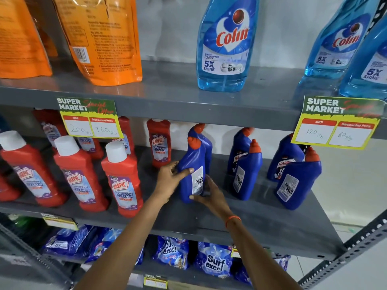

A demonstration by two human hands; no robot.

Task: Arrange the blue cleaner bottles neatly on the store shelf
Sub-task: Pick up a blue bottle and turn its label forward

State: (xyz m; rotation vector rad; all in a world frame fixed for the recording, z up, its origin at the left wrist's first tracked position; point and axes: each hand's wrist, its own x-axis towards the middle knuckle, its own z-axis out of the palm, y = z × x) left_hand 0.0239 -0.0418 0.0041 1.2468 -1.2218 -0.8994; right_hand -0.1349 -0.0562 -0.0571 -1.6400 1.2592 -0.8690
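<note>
I see a grey metal shelving unit with a perforated slotted upright at right, plain white wall behind, pale floor lower right, even light.

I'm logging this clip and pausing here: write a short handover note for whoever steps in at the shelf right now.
Left hand grips the left side of the front blue bottle; right hand holds its lower right.
That bottle stands upright on the middle shelf, back label outward, another blue bottle close behind.
Two more pairs stand to the right, front bottles also showing back labels.
Done: bottles grouped in three rows.
Left: probably turn the fronts outward and even the spacing.
</note>
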